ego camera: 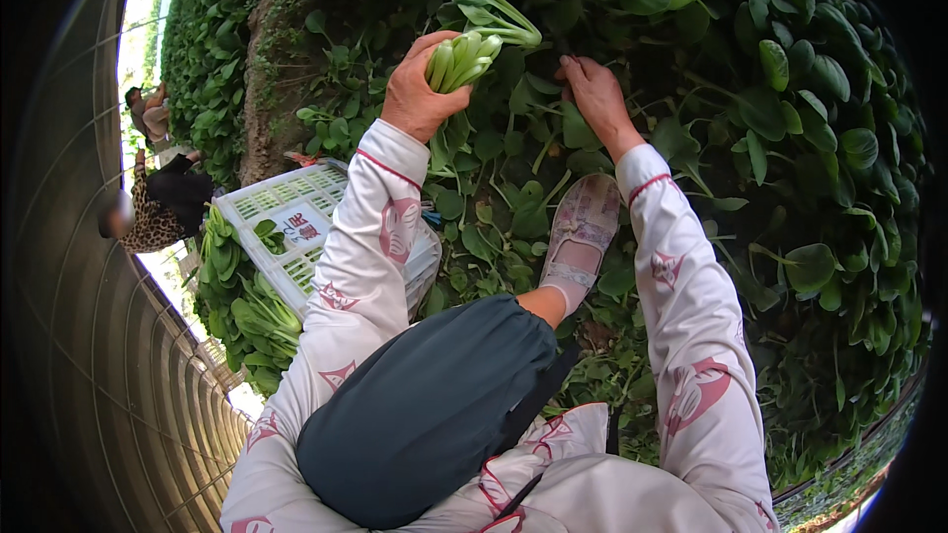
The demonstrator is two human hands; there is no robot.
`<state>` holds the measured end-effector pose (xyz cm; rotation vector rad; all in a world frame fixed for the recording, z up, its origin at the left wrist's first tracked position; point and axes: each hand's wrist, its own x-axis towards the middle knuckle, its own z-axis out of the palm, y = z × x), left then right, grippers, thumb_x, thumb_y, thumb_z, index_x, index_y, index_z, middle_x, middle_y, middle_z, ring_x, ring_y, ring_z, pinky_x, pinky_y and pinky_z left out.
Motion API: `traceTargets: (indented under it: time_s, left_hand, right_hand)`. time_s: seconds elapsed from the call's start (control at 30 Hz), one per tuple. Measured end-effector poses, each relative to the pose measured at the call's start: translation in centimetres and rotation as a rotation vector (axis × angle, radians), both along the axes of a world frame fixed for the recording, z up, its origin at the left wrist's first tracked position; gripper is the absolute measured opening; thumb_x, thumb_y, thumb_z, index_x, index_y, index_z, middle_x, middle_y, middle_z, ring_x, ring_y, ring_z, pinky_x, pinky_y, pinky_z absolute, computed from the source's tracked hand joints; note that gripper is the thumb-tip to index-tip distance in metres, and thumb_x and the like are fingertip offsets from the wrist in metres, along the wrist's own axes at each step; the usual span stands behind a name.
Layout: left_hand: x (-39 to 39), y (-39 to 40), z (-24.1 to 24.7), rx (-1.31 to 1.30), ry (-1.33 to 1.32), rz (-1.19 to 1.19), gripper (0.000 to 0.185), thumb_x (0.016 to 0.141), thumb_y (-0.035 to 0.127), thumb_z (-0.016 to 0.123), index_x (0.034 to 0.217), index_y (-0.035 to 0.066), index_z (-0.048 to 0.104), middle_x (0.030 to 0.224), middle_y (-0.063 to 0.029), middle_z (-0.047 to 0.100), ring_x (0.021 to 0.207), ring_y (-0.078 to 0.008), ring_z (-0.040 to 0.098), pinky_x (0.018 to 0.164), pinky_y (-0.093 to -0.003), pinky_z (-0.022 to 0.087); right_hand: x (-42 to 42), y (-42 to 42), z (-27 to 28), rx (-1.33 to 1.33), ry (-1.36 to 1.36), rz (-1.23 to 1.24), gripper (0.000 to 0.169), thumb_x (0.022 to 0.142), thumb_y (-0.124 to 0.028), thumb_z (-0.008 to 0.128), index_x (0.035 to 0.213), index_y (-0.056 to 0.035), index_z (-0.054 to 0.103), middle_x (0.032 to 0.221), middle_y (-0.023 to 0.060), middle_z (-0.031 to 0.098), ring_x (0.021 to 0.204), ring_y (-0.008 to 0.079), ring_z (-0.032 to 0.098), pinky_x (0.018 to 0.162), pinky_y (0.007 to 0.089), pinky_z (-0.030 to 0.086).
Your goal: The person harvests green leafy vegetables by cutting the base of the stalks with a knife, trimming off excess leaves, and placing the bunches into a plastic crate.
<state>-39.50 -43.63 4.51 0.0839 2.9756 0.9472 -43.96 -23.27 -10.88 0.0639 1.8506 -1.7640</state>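
My left hand (421, 89) is closed around a bunch of leafy greens with pale green stem bases (463, 61), which point up and to the right. Another small leafy green plant (522, 31) lies just above that bunch, its pale base towards the right; whether my fingers hold it too I cannot tell. My right hand (595, 92) reaches low among the growing greens, its thumb and fingertips drawn together beside dark leaves. Shadow hides what is at those fingertips. Standing leafy greens (763, 107) fill the bed in front and to the right.
A white plastic crate (255, 196) bearing writing stands at the left, with picked greens (259, 314) beside it. My shoe (585, 226) rests among low plants. Beyond a soil strip (255, 89), one person (152, 115) and another in leopard print (155, 211) are at the far left.
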Motion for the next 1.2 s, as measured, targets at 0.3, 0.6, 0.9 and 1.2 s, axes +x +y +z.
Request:
traceTargets:
  time_s: [0.3,0.6,0.9,1.2]
  left_hand:
    - [3.6,7.3,3.7,0.628,-0.285,-0.054,0.051,0.069,-0.005,0.072,0.118,-0.005,0.057,0.123,-0.0059,0.056,0.104,-0.0135,0.058,0.093,-0.0264,0.044]
    - [6.0,19.1,4.1,0.906,-0.681,-0.358,0.063,0.07,-0.008,0.069,0.13,0.0,0.05,0.12,-0.0056,0.058,0.107,-0.0125,0.057,0.094,-0.0271,0.045]
    - [7.6,31.2,6.6,0.849,-1.05,-0.743,0.056,0.072,0.001,0.068,0.126,-0.003,0.054,0.136,-0.0099,0.048,0.115,-0.0143,0.053,0.097,-0.0279,0.042]
    - [7.9,39.7,5.0,0.699,-1.02,-0.899,0.065,0.075,0.004,0.071,0.134,-0.001,0.045,0.123,-0.005,0.058,0.108,-0.0107,0.055,0.096,-0.0281,0.043]
  right_hand:
    - [5.5,9.0,10.5,-0.264,0.339,-0.437,0.036,0.095,-0.033,0.058,0.117,-0.0049,0.061,0.1,0.0048,0.061,0.09,0.0126,0.057,0.08,0.0245,0.045]
    - [12.0,27.4,21.8,0.07,0.081,-0.147,0.029,0.093,-0.023,0.063,0.111,-0.0015,0.059,0.078,-0.0013,0.057,0.066,0.0057,0.048,0.059,0.0226,0.043]
    - [24.8,36.5,24.1,0.136,0.047,-0.537,0.031,0.09,-0.023,0.065,0.111,-0.0004,0.062,0.09,0.0012,0.064,0.076,0.0059,0.055,0.069,0.0217,0.046]
    - [26.4,36.4,18.3,-0.321,-0.133,-0.743,0.032,0.092,-0.035,0.062,0.105,-0.0056,0.06,0.069,-0.0086,0.047,0.051,-0.0003,0.034,0.044,0.0185,0.023]
